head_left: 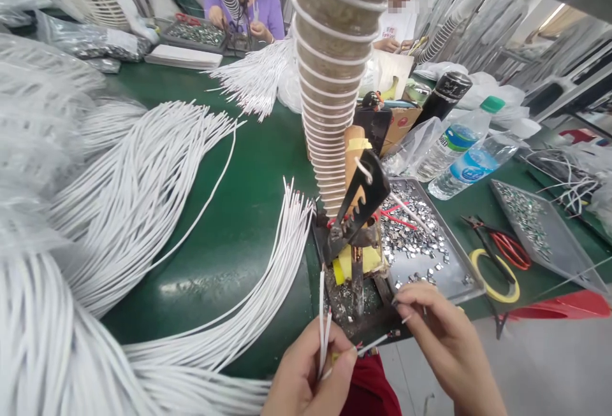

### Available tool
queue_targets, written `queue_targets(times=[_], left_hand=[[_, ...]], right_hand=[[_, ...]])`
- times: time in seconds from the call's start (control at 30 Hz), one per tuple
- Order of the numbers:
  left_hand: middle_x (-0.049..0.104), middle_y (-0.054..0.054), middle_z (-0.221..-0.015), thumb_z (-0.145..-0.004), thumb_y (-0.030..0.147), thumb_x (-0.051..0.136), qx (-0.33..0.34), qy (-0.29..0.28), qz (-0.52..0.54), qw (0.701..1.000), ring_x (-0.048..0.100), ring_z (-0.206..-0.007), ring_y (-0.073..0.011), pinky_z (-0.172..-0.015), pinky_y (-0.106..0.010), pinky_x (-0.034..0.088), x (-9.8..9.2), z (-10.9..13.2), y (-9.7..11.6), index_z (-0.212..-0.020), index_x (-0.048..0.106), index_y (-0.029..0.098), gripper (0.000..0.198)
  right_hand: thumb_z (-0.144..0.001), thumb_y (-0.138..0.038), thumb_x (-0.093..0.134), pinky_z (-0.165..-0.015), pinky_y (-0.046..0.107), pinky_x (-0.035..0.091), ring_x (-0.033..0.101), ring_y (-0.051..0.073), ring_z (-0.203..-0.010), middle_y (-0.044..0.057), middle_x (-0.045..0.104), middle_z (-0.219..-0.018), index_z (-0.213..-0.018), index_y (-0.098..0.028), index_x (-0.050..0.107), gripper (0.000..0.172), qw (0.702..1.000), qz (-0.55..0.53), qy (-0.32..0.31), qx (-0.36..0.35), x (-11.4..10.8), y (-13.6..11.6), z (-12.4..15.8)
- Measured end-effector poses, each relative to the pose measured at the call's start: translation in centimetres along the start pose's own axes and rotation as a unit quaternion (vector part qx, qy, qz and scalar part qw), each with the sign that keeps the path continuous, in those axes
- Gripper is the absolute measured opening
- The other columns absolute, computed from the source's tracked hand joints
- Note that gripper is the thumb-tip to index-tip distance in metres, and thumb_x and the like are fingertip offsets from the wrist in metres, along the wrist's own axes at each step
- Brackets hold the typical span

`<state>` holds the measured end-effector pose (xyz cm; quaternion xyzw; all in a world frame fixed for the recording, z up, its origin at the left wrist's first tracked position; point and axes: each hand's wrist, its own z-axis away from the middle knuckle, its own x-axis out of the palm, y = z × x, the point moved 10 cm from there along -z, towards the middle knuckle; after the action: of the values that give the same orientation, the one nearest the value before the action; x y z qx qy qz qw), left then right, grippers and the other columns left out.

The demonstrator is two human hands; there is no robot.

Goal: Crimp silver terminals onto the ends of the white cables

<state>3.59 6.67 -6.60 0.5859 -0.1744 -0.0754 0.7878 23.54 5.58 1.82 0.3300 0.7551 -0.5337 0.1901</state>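
Note:
My left hand is closed round a few white cables, two of whose ends stick up past the fingers. Another white cable end points out to the right, with a small dark tip. My right hand is pinched just right of that tip; a tiny piece at its fingertips is too small to name. In front of both hands stands a soldering station with a black toothed bracket. To its right, a metal tray holds many small metal parts.
A ribbed hose comes down over the station. Bundles of white cable cover the green table's left side. At right are water bottles, pliers, yellow tape and a second tray. Two people sit opposite.

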Motion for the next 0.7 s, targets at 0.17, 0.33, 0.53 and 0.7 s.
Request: queue_targets(times=[0.17,0.33,0.53,0.7], left_hand=[[0.052,0.002,-0.084,-0.100,0.055,0.068,0.041,-0.012,0.039,0.998,0.044,-0.071,-0.0168,-0.068,-0.027,0.036,0.3,-0.1,2.3,-0.080,0.069,0.021,0.040],[0.064,-0.001,-0.090,-0.095,0.050,0.077,0.008,-0.021,0.117,0.993,0.054,-0.079,-0.0172,-0.078,-0.024,0.043,0.7,0.0,2.4,-0.079,0.071,0.020,0.034],[0.072,-0.001,-0.087,-0.089,0.037,0.087,-0.026,-0.009,0.198,0.980,0.061,-0.080,-0.0165,-0.080,-0.022,0.047,1.2,-0.2,2.1,-0.078,0.071,0.019,0.026],[0.072,0.000,-0.085,-0.089,0.020,0.081,-0.029,0.001,0.183,0.983,0.062,-0.079,-0.0163,-0.078,-0.023,0.049,1.0,-0.4,2.2,-0.076,0.070,0.019,0.017]], right_hand=[[-0.102,-0.013,0.059,-0.083,0.024,0.059,0.074,0.012,-0.079,-0.001,0.072,-0.087,-0.097,-0.025,0.063,0.014,0.994,-0.069,-0.004,-0.085,1.2,-3.9,0.7],[-0.106,-0.016,0.058,-0.074,0.023,0.059,0.071,0.011,-0.074,0.003,0.074,-0.089,-0.098,-0.019,0.067,0.012,0.987,-0.023,0.033,-0.158,1.3,-6.8,1.0],[-0.102,-0.011,0.062,-0.069,0.024,0.060,0.070,0.012,-0.073,0.005,0.075,-0.089,-0.098,-0.018,0.069,0.010,0.979,0.028,0.047,-0.195,1.6,-7.8,1.4],[-0.098,-0.009,0.065,-0.074,0.025,0.062,0.072,0.013,-0.076,0.004,0.069,-0.092,-0.102,-0.020,0.073,0.014,0.983,0.080,0.049,-0.161,1.7,-6.7,2.6]])
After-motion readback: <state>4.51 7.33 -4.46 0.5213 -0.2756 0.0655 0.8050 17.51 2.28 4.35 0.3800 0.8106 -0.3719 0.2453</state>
